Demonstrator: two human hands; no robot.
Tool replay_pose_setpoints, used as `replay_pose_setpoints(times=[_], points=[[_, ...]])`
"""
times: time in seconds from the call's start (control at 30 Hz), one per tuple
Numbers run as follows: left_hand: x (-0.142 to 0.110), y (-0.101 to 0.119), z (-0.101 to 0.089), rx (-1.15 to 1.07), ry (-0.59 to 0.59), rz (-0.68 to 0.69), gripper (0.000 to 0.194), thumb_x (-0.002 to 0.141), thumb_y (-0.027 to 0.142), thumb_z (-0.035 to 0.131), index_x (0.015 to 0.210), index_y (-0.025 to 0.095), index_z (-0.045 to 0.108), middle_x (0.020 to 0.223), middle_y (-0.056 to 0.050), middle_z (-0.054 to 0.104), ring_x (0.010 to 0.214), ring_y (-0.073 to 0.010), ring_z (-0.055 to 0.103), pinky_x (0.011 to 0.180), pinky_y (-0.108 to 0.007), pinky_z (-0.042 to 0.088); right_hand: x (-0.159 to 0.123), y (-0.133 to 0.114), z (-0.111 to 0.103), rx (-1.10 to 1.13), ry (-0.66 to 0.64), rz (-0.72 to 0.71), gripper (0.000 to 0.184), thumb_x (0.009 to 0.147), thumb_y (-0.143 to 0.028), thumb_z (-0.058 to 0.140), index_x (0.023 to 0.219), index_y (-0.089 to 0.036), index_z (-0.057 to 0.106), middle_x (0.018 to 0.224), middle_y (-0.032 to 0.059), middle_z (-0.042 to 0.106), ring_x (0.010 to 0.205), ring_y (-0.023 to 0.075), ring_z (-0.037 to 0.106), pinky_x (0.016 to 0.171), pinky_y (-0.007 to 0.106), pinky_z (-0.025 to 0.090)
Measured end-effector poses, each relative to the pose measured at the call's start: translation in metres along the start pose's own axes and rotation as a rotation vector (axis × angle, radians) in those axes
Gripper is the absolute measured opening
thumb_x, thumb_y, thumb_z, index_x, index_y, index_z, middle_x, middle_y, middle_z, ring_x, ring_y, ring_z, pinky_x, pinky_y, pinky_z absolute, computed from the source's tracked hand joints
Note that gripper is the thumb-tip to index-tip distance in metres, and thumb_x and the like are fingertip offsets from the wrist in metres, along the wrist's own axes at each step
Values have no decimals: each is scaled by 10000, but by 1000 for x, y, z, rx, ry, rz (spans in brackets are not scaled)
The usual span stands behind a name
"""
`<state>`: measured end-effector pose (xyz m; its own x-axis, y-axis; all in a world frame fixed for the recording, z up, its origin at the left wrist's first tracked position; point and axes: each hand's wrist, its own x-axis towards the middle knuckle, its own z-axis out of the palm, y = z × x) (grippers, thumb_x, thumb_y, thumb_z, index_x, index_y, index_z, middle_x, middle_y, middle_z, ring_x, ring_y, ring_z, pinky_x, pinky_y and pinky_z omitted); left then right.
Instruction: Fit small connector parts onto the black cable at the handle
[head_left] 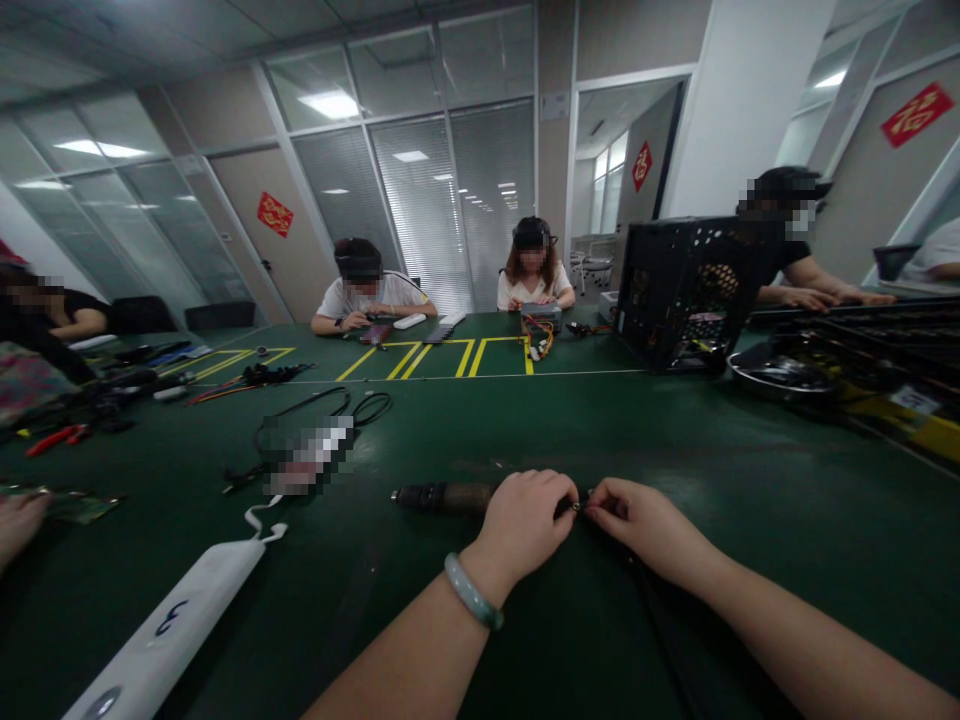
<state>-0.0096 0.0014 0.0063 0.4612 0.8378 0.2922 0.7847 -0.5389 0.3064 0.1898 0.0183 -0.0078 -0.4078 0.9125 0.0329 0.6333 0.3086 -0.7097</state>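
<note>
A dark, tube-shaped electric screwdriver (457, 497) lies across the green table, its narrow tip to the left. My left hand (525, 510) is wrapped over its rear end, which is hidden under the palm and fingers. A pale green bangle is on that wrist. Just to the right, my right hand (626, 515) pinches the end of a black cable (660, 620) close to the screwdriver's rear. A small brass-coloured bit shows between the fingertips of both hands. From there the cable runs toward me beneath my right forearm.
A white numbered strip (172, 620) lies front left, with a pixelated item (311, 455) and black cord beyond. Another person's hand (19, 525) holds a green board at far left. A black computer case (690, 290) and round metal dish (780, 375) stand right. Co-workers sit opposite.
</note>
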Motion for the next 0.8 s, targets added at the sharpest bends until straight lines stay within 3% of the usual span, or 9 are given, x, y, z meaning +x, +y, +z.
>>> replay_pose_setpoints(times=[0.13, 0.33, 0.53, 0.8], points=[[-1, 1, -2, -4, -14, 25, 114, 870, 197, 589, 973, 247, 593, 1001, 22, 624, 935, -177, 571, 842, -340, 433, 0, 0, 0, -27, 9, -5, 145, 878, -319, 543, 869, -222, 651, 815, 0, 689, 717, 171, 617, 611, 255, 424], [0, -1, 0, -6, 1, -6, 144, 850, 282, 637, 976, 233, 587, 968, 6, 626, 923, -199, 571, 824, -354, 436, 0, -1, 1, -15, 12, -10, 141, 873, -317, 549, 861, -223, 654, 801, -7, 687, 704, 164, 617, 600, 250, 418], [0, -3, 2, -6, 17, 49, 99, 862, 209, 603, 953, 247, 593, 989, 24, 626, 927, -189, 567, 819, -345, 428, 0, -2, 1, -3, 10, -11, 140, 880, -314, 541, 862, -219, 642, 798, -12, 683, 700, 157, 619, 596, 245, 416], [-1, -1, 0, 6, -13, -15, 101, 876, 281, 608, 960, 228, 597, 963, 8, 626, 912, -189, 575, 822, -354, 439, 0, -2, 0, -11, 7, -2, 140, 877, -317, 544, 872, -223, 647, 827, 3, 686, 731, 171, 622, 616, 254, 431]])
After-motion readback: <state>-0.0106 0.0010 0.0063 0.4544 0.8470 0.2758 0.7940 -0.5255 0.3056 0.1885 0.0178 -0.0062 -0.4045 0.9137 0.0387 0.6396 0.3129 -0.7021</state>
